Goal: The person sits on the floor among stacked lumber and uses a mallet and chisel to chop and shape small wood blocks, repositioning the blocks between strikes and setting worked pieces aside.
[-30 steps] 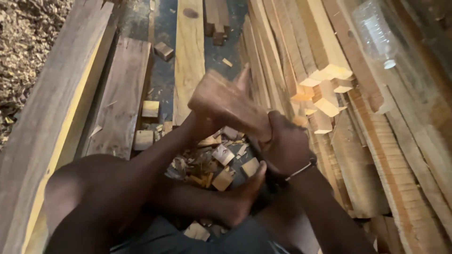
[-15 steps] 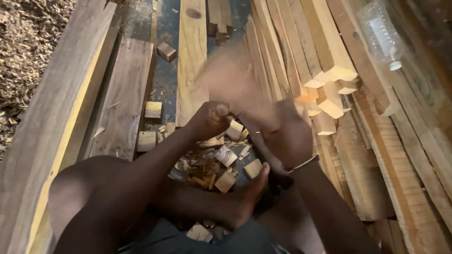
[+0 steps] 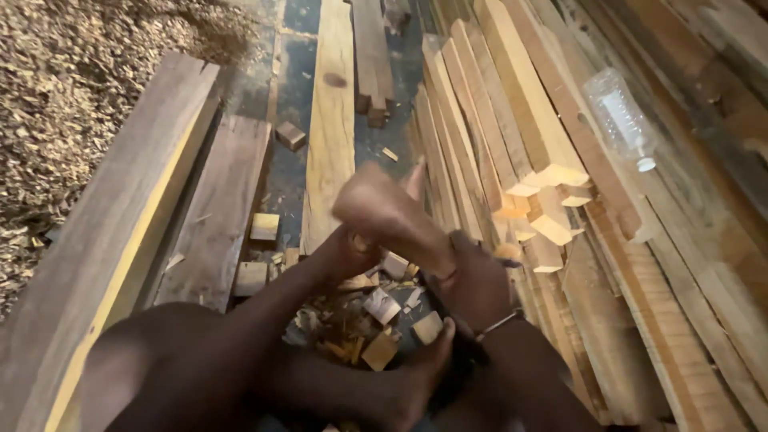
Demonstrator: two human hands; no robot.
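Left hand (image 3: 346, 250) raised, grip clenched on blurred wooden block (image 3: 392, 214), right hand (image 3: 472, 284) seemingly grasping something hidden below

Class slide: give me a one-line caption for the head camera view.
Left hand and right hand grip a wooden block above scattered offcuts, beside stacked planks.

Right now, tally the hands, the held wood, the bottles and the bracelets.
Hands: 2, left hand and right hand
Wood block in the left grip: 1
Bottle: 1
Bracelet: 1
Total: 5
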